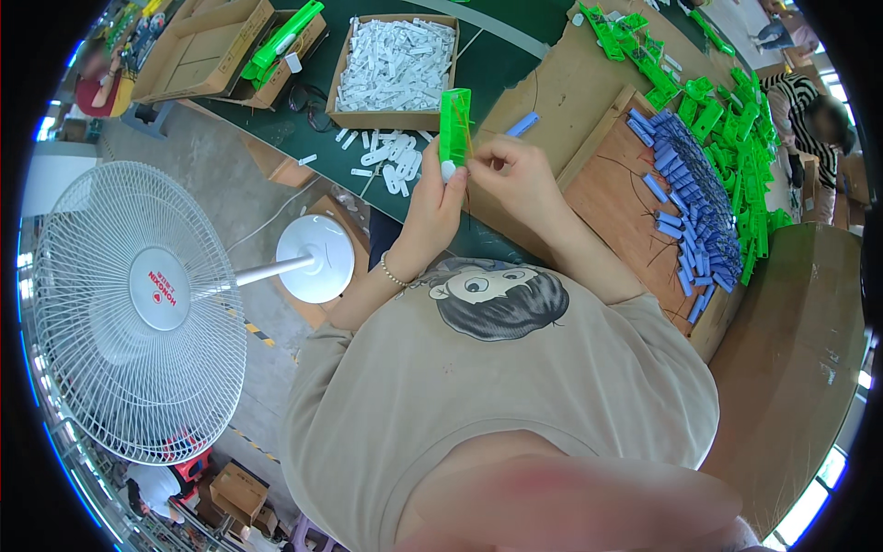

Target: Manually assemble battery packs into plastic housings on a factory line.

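A green part [454, 124] is being held upright above the counter [497, 55] edge, its lower end being gripped by the left hand [440, 198] — fingers closed around it. Its side is being pinched by the right hand [511, 170], fingertips pressed together. Beyond, white pieces are being kept in a box [394, 66]; to the right, blue clips [692, 198] and more green parts [736, 120] are lying piled. A fan [138, 308] is standing at the left.

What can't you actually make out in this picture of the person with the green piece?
- Head view: the lower end of the green plastic piece is covered by the left hand.
- What the right hand pinches is too small to tell.
- The thin wires by the fingers are too fine to follow.
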Demonstrator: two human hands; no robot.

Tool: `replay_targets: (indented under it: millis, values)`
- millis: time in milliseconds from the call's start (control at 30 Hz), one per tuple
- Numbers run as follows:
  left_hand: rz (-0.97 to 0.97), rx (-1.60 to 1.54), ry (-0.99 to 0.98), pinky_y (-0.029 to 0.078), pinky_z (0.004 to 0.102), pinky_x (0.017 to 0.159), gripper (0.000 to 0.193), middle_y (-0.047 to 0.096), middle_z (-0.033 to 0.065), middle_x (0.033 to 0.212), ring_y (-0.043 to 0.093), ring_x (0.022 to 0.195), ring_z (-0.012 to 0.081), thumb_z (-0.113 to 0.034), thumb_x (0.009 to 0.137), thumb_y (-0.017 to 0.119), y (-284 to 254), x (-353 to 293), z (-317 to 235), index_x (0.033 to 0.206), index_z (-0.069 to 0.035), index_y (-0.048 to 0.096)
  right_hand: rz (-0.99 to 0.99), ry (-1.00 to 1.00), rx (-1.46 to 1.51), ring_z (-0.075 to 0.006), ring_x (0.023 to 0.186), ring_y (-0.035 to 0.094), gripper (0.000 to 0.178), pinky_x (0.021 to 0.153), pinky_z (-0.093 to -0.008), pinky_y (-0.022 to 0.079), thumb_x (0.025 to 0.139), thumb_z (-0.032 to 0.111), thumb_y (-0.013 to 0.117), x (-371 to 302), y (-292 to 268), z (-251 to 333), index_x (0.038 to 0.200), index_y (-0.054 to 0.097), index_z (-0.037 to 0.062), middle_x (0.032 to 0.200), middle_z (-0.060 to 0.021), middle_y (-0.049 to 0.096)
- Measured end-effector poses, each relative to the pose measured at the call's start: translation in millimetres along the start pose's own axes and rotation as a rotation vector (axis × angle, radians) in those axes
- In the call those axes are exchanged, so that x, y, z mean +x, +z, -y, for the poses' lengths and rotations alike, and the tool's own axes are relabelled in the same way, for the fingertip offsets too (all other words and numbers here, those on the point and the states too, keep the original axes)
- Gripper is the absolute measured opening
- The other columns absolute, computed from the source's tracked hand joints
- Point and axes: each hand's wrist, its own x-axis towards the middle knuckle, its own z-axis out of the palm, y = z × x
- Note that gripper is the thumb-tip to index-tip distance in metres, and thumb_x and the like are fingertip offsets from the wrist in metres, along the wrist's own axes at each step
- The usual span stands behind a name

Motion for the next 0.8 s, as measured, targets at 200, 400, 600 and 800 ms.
replay_targets:
  millis: [200,400,600,800]
  values:
    - [-0.070,-0.288,-0.065,0.035,0.0278,0.095,0.041,0.045,0.0111,0.120,0.043,0.110,0.0159,-0.013,0.098,0.038,-1,-6,29,0.134,0.003,0.030,0.055,-0.123,-0.297,-0.0244,0.068,0.059,0.014,0.064,-0.0359,0.042,0.077,0.015,0.066,-15,17,-4,0.073,0.060,0.0019,0.073,-0.0090,0.061]
    - [-0.018,-0.400,-0.132,0.035,0.0262,0.096,0.043,0.045,0.0096,0.121,0.043,0.110,0.0135,-0.008,0.096,0.040,3,-6,27,0.136,0.002,0.027,0.091,-0.224,-0.452,-0.0250,0.073,0.056,0.013,0.065,-0.0396,0.036,0.077,0.016,0.062,-20,20,-5,0.070,0.056,0.0067,0.072,-0.0057,0.056]
    - [0.031,-0.419,-0.192,0.035,0.0264,0.096,0.044,0.046,0.0094,0.121,0.044,0.110,0.0129,-0.005,0.094,0.042,4,-1,37,0.135,0.002,0.028,0.137,-0.288,-0.468,-0.0232,0.078,0.055,0.008,0.068,-0.0391,0.038,0.077,0.016,0.061,-20,16,-17,0.074,0.059,0.0081,0.076,-0.0052,0.056]
    - [0.047,-0.311,-0.175,0.041,0.0277,0.091,0.044,0.048,0.0099,0.118,0.049,0.105,0.0143,-0.004,0.092,0.041,0,3,42,0.135,0.001,0.029,0.245,-0.082,-0.227,-0.0292,0.076,0.061,0.016,0.068,-0.0398,0.047,0.078,0.021,0.064,1,-11,-25,0.085,0.066,0.0069,0.080,-0.0095,0.064]
